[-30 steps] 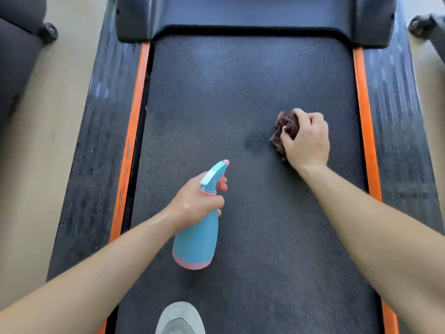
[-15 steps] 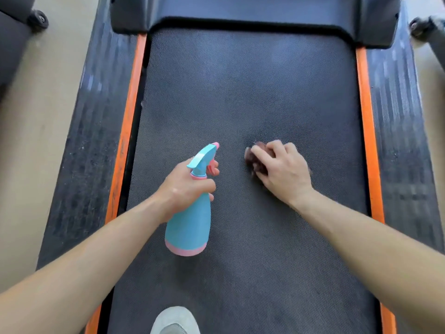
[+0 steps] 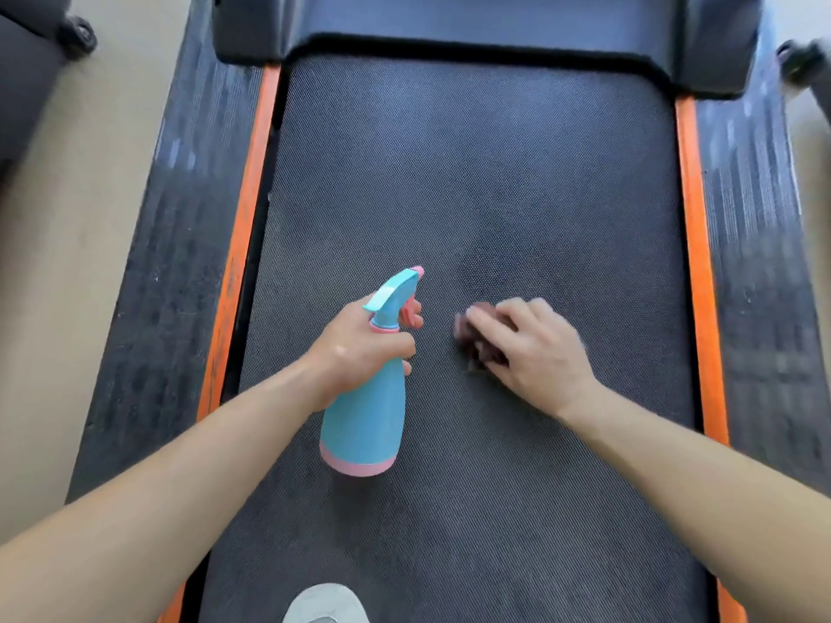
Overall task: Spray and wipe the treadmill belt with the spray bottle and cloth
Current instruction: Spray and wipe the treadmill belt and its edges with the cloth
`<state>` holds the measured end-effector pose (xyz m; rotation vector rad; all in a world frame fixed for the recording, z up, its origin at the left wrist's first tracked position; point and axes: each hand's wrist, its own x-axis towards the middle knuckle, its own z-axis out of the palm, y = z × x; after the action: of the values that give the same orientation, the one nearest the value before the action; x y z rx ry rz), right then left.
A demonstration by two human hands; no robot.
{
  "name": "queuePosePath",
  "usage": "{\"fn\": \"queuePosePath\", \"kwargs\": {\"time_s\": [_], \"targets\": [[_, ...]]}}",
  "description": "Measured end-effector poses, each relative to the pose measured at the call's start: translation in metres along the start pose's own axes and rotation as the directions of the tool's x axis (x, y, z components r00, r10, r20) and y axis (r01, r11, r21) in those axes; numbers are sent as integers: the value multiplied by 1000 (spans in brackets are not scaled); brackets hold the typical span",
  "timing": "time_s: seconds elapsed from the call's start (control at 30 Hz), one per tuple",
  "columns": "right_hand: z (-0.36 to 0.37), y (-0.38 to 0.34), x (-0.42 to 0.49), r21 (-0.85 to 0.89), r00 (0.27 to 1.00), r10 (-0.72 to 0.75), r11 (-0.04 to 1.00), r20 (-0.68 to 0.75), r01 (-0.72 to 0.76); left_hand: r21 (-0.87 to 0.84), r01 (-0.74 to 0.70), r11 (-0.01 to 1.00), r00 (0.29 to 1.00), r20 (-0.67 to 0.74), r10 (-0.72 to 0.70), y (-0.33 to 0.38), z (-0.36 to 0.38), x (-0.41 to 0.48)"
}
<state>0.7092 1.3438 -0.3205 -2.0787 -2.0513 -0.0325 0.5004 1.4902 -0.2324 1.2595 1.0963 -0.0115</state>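
Note:
The dark textured treadmill belt point(image 3: 472, 182) fills the middle of the head view. My left hand point(image 3: 359, 348) grips the neck of a light blue spray bottle point(image 3: 364, 420) with pink trim, held above the belt with its nozzle pointing away from me. To its right, my right hand point(image 3: 535, 348) presses a crumpled dark brown cloth point(image 3: 474, 341) onto the belt. The cloth is mostly hidden under the fingers. A faint damp patch lies just beyond the cloth.
Orange strips point(image 3: 245, 245) and black side rails point(image 3: 180, 227) border the belt on both sides. The black motor cover point(image 3: 485, 24) closes the far end. A grey shoe point(image 3: 326, 604) stands on the belt's near edge. Beige floor point(image 3: 67, 263) and wheeled equipment lie to the left.
My right hand has swept the cloth from the belt's right side leftward and nearer to me, close to the bottle. The left hand has kept its grip on the bottle.

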Motion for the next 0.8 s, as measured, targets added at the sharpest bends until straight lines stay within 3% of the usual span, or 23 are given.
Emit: {"fn": "queuePosePath", "kwargs": {"time_s": [0.07,0.17,0.23,0.3,0.37,0.47,0.53,0.6,0.7,0.8], "targets": [[6,14,39,-30,987,139,989,-78,-142,9,9,1000,1000,-2,-9,-2,-1,1],[7,29,97,7,919,391,920,-54,-391,38,25,999,1000,-6,-25,-3,-3,0],[9,19,103,14,884,466,885,-49,-465,53,31,998,999,-10,-31,-3,-6,0],[9,-9,73,48,919,390,920,-54,-388,24,32,999,999,-10,-32,-3,-10,0],[7,-39,22,95,984,179,980,-4,-177,-4,22,1000,1000,-22,-22,-3,-14,-1],[6,-42,-11,92,997,-59,994,44,55,-29,11,1000,999,-35,-12,-4,-17,-3],[9,-24,19,37,999,-33,999,8,33,-36,9,999,999,-32,-10,-7,-18,-3],[11,-6,64,-6,990,133,991,-54,-134,-40,13,999,999,-30,-15,-10,-19,-4],[12,13,113,39,928,373,928,-19,-372,-36,24,999,999,-23,-25,-12,-21,-8],[14,-5,91,50,940,340,940,-35,-338,-6,40,999,999,-29,-41,-13,-25,-10]]}}
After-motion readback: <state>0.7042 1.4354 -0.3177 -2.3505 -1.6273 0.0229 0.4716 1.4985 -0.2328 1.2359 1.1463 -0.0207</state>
